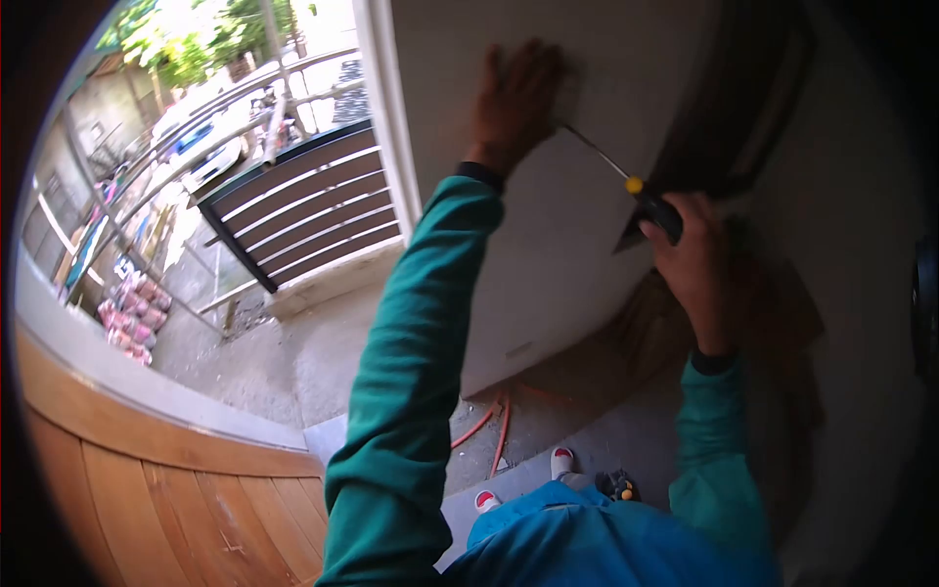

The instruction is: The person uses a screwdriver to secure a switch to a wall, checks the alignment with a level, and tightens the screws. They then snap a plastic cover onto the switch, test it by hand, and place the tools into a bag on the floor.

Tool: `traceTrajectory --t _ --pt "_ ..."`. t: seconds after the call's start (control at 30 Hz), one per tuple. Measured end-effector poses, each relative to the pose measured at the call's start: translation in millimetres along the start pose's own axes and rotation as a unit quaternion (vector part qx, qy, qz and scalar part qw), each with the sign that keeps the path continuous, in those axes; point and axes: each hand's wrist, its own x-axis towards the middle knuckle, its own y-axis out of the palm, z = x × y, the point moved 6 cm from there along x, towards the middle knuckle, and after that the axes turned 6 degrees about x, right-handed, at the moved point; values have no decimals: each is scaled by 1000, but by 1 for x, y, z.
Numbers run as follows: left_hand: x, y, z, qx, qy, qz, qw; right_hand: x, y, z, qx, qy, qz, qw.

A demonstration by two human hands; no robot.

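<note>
Screwdriver [626, 186] against wall [548, 264]; railing [303, 210] beyond

It was the entrance of a house under construction or repair, shown by a bare white wall panel [548, 245], rough unfinished concrete floor [293, 362] with loose orange cables [489, 426], a slatted metal gate [303, 201] beyond, and stacked sacks [132, 318] outside by the railing [166, 137].

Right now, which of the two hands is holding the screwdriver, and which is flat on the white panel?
The right hand grips the screwdriver by its black handle; the left hand lies open and flat on the white panel, holding nothing.
</note>
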Motion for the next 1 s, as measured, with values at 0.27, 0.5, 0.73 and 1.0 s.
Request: traceTrajectory --t 0.27,0.5,0.73,1.0 --pt "3 -4 3 13 -6 45 999 1 0 9 19 -36 -52 998" --pt "3 -5 1 19 2 35 999 3 -5 5 27 -9 -76 997" --pt "4 -12 4 -34 -10 79 996 2 -3 4 13 31 -78 996" --pt "2 -13 5 -32 -5 78 996 1 4 -5 54 105 -38 992"
